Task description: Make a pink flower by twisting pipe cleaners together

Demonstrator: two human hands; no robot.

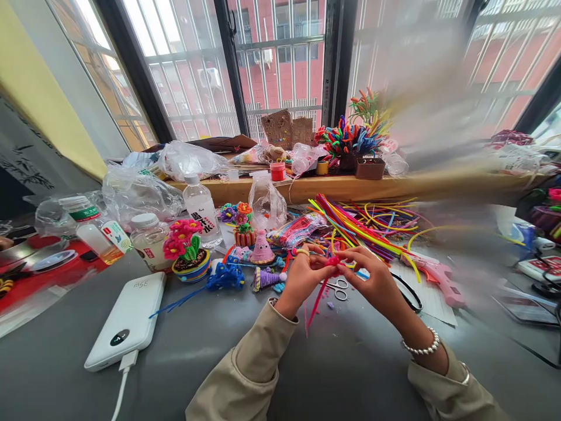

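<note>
Between my two hands is a pink pipe-cleaner flower, its pink stems hanging down toward the table. My left hand pinches it from the left, with a yellow ring on one finger. From the right, my right hand pinches the same flower with thumb and fingers; a beaded bracelet circles that wrist. Just behind and below them lie small scissors. Left of my left hand are a purple crocheted cone, a pink crocheted cone and a blue pipe-cleaner flower bunch.
Loose pipe cleaners spread behind my hands. A pink glue gun lies to the right on paper. On the left stand a white power bank with a cable, a potted pink flower and several bottles. The right side is blurred.
</note>
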